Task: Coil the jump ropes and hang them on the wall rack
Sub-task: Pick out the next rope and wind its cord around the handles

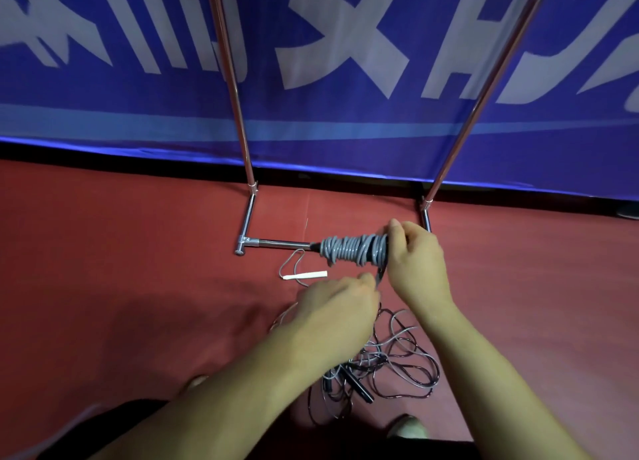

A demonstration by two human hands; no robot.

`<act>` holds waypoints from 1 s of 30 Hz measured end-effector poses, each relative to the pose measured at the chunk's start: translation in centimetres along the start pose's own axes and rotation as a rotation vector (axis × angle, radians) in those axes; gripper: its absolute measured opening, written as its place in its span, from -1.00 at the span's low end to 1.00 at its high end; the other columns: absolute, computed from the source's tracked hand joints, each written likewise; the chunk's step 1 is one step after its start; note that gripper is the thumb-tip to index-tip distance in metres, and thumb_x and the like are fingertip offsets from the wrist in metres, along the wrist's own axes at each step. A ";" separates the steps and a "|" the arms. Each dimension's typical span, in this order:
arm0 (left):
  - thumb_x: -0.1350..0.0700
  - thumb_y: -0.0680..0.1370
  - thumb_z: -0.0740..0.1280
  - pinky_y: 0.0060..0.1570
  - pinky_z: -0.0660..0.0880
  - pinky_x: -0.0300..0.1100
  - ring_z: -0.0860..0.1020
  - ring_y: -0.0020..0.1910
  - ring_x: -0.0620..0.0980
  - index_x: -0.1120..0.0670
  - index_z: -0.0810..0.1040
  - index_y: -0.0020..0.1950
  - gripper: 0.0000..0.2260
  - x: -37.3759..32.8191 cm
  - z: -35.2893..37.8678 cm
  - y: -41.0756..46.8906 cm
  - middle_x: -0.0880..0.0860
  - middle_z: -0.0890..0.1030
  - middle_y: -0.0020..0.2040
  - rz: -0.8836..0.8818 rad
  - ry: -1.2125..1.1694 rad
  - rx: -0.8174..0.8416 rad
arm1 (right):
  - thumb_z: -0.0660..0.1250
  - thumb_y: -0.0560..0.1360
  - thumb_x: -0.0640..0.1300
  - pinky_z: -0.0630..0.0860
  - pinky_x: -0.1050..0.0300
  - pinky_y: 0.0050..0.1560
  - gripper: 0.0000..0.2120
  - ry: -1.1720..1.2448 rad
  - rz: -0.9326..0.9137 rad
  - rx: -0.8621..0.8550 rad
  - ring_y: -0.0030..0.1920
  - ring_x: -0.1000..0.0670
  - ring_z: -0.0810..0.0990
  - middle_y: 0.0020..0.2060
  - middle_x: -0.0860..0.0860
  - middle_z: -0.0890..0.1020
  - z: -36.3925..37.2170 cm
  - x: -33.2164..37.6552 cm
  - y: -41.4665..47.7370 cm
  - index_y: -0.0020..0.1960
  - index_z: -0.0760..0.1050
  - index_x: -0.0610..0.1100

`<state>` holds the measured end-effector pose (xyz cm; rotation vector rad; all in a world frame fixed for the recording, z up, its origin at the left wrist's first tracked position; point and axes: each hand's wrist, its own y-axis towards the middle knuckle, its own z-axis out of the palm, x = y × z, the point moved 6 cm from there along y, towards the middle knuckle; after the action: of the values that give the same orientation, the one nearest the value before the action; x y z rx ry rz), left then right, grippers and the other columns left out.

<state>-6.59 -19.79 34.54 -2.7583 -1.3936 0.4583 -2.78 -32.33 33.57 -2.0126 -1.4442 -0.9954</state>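
Jump ropes are lying in a loose tangle on the red floor, nearest the person and partly under the left forearm. Two black handles are lying side by side within this tangle, their long axes running diagonally from upper left to lower right.

Just beyond the tangle, the left hand is reaching forward with its fingertips drawn together on a loose strand of grey cord. This hand is blurred, so the exact finger placement cannot be told.

The strand is leading up to the wound bundle, which is being held clear of the floor. The long axis of the bundle is lying horizontal, left to right across the view. Its black tip is pointing left, and grey cord is wrapping it in many turns. The right hand is gripping the right end of the bundle, with the fingers curling over the top.

A white strip on a thin grey loop is lying on the floor left of the hands.

Behind the bundle, the chrome rack base is sitting on the floor. Two rack uprights are rising in front of a blue banner with white lettering.
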 end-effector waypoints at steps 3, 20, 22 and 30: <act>0.00 0.30 0.61 -0.52 0.28 -0.17 0.56 -0.48 0.02 0.04 0.56 -0.28 -0.75 -0.2 -1.1 -0.2 -0.02 0.54 -0.42 0.086 0.219 -0.075 | 0.12 0.67 0.04 0.48 -0.14 -0.18 -0.69 -0.181 -0.060 0.078 -0.19 -0.29 0.54 -0.32 -0.12 0.59 0.9 0.3 -0.7 -0.16 0.40 -0.10; -0.50 0.31 0.37 -0.21 0.32 -0.06 0.37 -0.30 -0.06 -0.06 0.51 -0.25 -0.51 8.4 -2.0 1.3 -0.06 0.43 -0.34 -0.113 -1.009 -0.013 | 0.12 0.71 -0.05 0.24 0.24 -0.38 -0.66 0.414 -0.127 0.564 -0.38 0.14 0.24 -0.41 0.19 0.30 3.2 4.1 -3.2 -0.25 0.27 -0.01; -0.46 0.35 0.38 -0.16 0.47 -0.07 0.50 -0.28 -0.03 0.05 0.57 -0.14 -0.44 7.9 -1.7 1.0 0.03 0.58 -0.29 -0.178 -1.136 0.088 | 0.11 0.71 -0.05 0.30 0.22 -0.31 -0.64 0.474 -0.153 0.531 -0.34 0.13 0.30 -0.39 0.18 0.35 2.8 4.6 -3.3 -0.27 0.30 0.01; -0.48 0.31 0.29 -0.46 0.58 -0.19 0.59 -0.47 0.05 0.12 0.63 -0.07 -0.34 5.8 -0.3 -0.7 0.19 0.63 -0.28 -0.336 -1.382 0.512 | 0.19 0.64 0.17 0.44 0.13 -0.23 -0.49 0.623 -0.095 0.629 -0.27 -0.03 0.46 -0.28 -0.13 0.51 2.9 4.5 -3.3 -0.07 0.42 -0.32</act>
<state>-3.80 -14.75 33.49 -1.5556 -1.3932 2.4683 -4.27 -26.44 35.10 -1.0700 -1.2835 -0.9335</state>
